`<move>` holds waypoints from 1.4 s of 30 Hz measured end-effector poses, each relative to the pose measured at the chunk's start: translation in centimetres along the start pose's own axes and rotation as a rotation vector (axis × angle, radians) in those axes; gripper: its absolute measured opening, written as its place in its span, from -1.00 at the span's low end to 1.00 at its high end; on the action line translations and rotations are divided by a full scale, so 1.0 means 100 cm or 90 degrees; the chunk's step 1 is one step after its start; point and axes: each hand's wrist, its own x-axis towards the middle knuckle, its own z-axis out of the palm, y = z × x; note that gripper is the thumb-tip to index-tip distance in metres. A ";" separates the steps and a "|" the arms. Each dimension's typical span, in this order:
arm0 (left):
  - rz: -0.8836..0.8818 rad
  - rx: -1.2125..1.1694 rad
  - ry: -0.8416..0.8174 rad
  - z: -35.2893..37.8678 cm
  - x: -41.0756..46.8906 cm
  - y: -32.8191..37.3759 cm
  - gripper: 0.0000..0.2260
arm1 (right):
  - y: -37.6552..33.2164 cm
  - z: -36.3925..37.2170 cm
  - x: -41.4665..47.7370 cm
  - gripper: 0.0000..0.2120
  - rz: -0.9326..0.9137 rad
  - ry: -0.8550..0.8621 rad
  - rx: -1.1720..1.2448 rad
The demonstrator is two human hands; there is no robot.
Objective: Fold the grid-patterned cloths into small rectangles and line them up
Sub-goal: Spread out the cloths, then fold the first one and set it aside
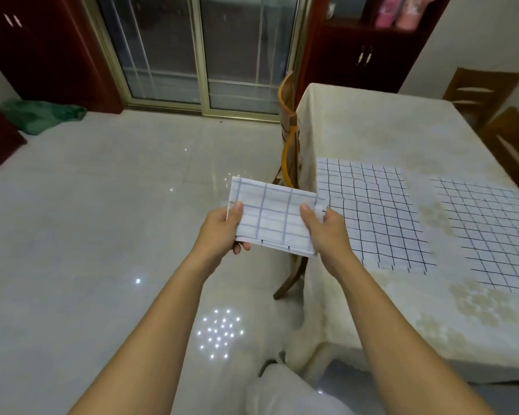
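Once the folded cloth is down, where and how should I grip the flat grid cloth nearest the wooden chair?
Pinch the flat cloth at the two corners of its edge along the table side, coming from that side. It lies spread flat, so only edges can be lifted, and that edge seems easiest to reach.

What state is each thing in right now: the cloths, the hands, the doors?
Held cloth: folded into a small rectangle, in mid-air.
Left hand: grips its left end.
Right hand: grips its right end.
Middle cloth: spread flat on the table, unfolded.
Rightmost cloth: spread flat, unfolded.
Glass doors: closed.
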 end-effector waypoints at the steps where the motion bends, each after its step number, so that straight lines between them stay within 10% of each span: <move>1: -0.004 -0.004 -0.013 -0.003 0.012 0.001 -0.61 | -0.001 0.005 0.008 -0.91 0.004 0.014 -0.002; 19: -0.022 0.034 -0.023 -0.069 0.282 0.095 -0.70 | -0.078 0.087 0.272 -0.80 -0.023 0.014 -0.021; 42: 0.064 0.066 -0.217 -0.114 0.705 0.177 -0.61 | -0.155 0.190 0.619 -0.64 -0.055 0.316 -0.123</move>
